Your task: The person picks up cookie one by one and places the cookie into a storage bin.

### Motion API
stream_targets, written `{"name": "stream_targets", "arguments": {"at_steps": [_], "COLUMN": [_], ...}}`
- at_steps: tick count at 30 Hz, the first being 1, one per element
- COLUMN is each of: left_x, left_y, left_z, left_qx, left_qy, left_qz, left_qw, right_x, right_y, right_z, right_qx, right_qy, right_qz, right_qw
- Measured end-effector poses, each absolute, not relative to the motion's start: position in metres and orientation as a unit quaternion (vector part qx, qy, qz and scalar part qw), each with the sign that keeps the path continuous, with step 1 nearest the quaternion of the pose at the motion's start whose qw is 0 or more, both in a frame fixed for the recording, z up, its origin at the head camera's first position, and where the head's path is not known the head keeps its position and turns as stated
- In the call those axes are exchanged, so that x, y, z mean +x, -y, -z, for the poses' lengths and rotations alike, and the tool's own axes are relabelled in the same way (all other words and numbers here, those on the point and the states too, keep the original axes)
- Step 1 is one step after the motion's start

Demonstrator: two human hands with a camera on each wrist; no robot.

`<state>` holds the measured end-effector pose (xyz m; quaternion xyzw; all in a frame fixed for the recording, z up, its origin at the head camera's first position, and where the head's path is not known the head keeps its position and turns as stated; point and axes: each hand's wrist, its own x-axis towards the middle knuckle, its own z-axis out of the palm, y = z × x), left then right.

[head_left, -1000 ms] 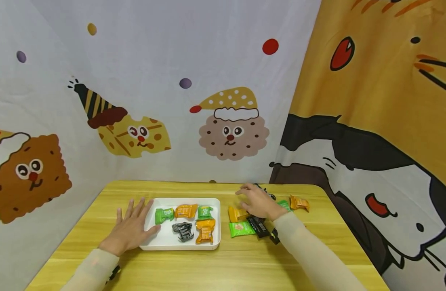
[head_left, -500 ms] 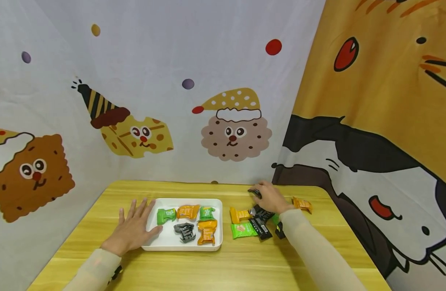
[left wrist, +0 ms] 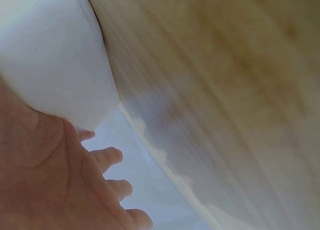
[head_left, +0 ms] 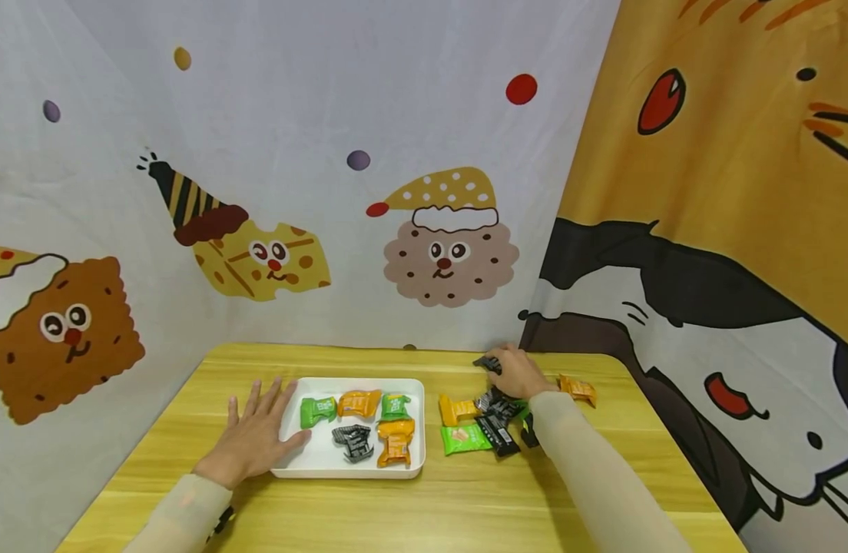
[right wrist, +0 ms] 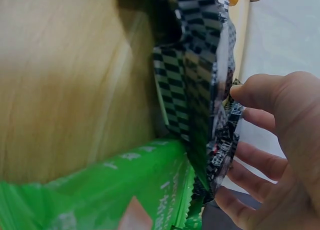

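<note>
My right hand (head_left: 523, 372) pinches a small black wrapped snack (head_left: 489, 364) at the far side of the table. In the right wrist view, thumb and fingers lie along a dark wrapper (right wrist: 227, 140), partly hidden behind a nearer black checkered packet (right wrist: 195, 65). Below that hand sits a pile with a black checkered snack (head_left: 495, 402), a flat black packet (head_left: 497, 436), a green packet (head_left: 465, 438) and an orange one (head_left: 457, 410). My left hand (head_left: 253, 436), fingers spread, touches the left side of a white tray (head_left: 348, 473).
Inside the tray lie green snacks (head_left: 318, 412), orange snacks (head_left: 396, 443) and one black snack (head_left: 355, 443). Another orange snack (head_left: 578, 389) lies right of my right hand. A cartoon-printed curtain (head_left: 424, 92) hangs behind the wooden table (head_left: 369, 514).
My right hand came down over the far side of the pile, took hold of the black snack there, and has barely moved since. The left hand stays at the tray.
</note>
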<state>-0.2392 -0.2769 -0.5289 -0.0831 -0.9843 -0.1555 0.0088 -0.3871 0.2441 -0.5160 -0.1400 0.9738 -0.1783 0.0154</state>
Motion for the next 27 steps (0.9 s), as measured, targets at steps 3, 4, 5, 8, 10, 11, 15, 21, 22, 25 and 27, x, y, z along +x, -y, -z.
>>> {"name": "stream_targets", "arguments": {"at_steps": [3, 4, 5, 8, 10, 11, 15, 21, 22, 25, 27], "left_x": [-0.2383, -0.2381, -0.2380, -0.2372, -0.2370, -0.2369, -0.2384, -0.2402, -0.2399, -0.2392, -0.2391], "left_y": [0.2773, 0.2774, 0.2775, 0.2773, 0.2774, 0.2773, 0.2771, 0.2770, 0.2769, 0.2768, 0.2768], "left_z": [0.5288, 0.5286, 0.5288, 0.5281, 0.5273, 0.5271, 0.5279, 0.5285, 0.5281, 0.5273, 0.5273], "left_qx": [-0.080, -0.080, -0.080, -0.079, -0.082, -0.081, -0.081, -0.081, -0.081, -0.081, -0.081], "left_qy": [0.985, 0.985, 0.985, 0.985, 0.984, 0.984, 0.985, 0.985, 0.985, 0.985, 0.985], "left_qz": [0.153, 0.154, 0.153, 0.154, 0.157, 0.156, 0.152, 0.150, 0.151, 0.151, 0.151], "left_qw": [0.010, 0.011, 0.010, 0.007, 0.007, 0.007, 0.010, 0.013, 0.012, 0.010, 0.007], "right_x": [-0.3884, -0.3887, -0.3889, -0.3889, -0.3889, -0.3892, -0.3915, -0.3932, -0.3933, -0.3925, -0.3916], "right_y": [-0.2434, -0.2432, -0.2431, -0.2430, -0.2435, -0.2437, -0.2456, -0.2465, -0.2466, -0.2458, -0.2452], "right_z": [0.5174, 0.5177, 0.5182, 0.5189, 0.5198, 0.5202, 0.5222, 0.5226, 0.5225, 0.5224, 0.5226], "right_qx": [-0.144, -0.144, -0.144, -0.143, -0.138, -0.137, -0.137, -0.146, -0.145, -0.149, -0.149], "right_qy": [-0.973, -0.972, -0.972, -0.971, -0.971, -0.971, -0.970, -0.968, -0.967, -0.966, -0.965], "right_qz": [0.180, 0.183, 0.185, 0.191, 0.195, 0.197, 0.200, 0.205, 0.207, 0.210, 0.214], "right_qw": [0.017, 0.018, 0.019, 0.020, 0.019, 0.019, 0.014, 0.007, 0.007, 0.002, 0.001]}}
